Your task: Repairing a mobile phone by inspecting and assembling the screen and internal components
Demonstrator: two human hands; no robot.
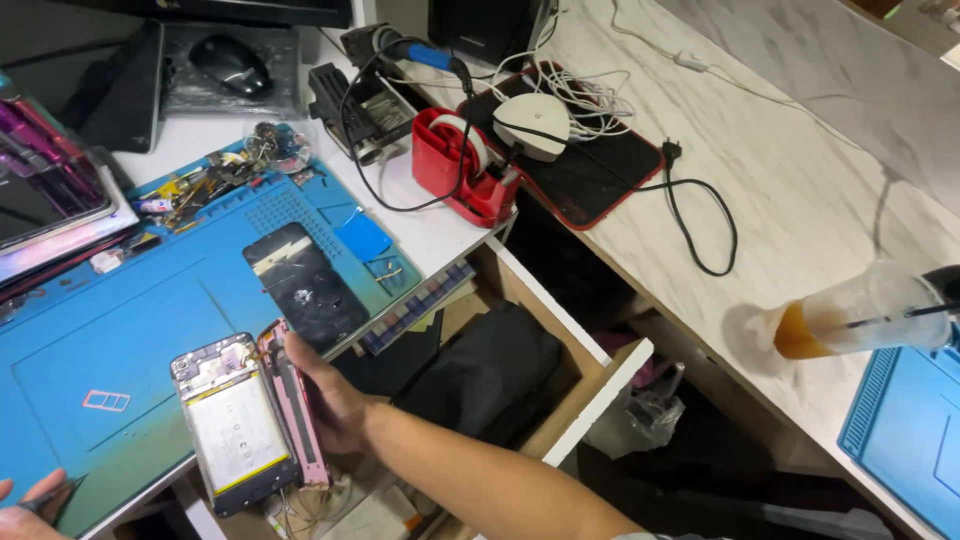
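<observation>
The bench (800,190), marble-patterned on the right half, filled the view, with a blue repair mat (120,330) covering its 9 o'clock side. At 5 o'clock an open drawer (590,380) held a dark folded cloth. A red tape dispenser (455,165) stood at 12 o'clock, and an iced drink in a clear plastic cup (850,320) lay far out at 3 o'clock. A black cracked screen panel (305,285) rested on the mat near the centre.

The right hand (335,400) gripped an opened smartphone (235,425) at 7 o'clock, over the mat's near edge, fingers wrapped behind its pink frame and thumb pressed along the side. Its back was off, so the pale battery and boards showed. I judged it light and stiff yet fragile, best held by the frame edges, away from the exposed parts and any thin cables.

The left hand (30,498) showed only partly at 8 o'clock, pinching 1 slim dark tool; what kind I could not tell.
</observation>
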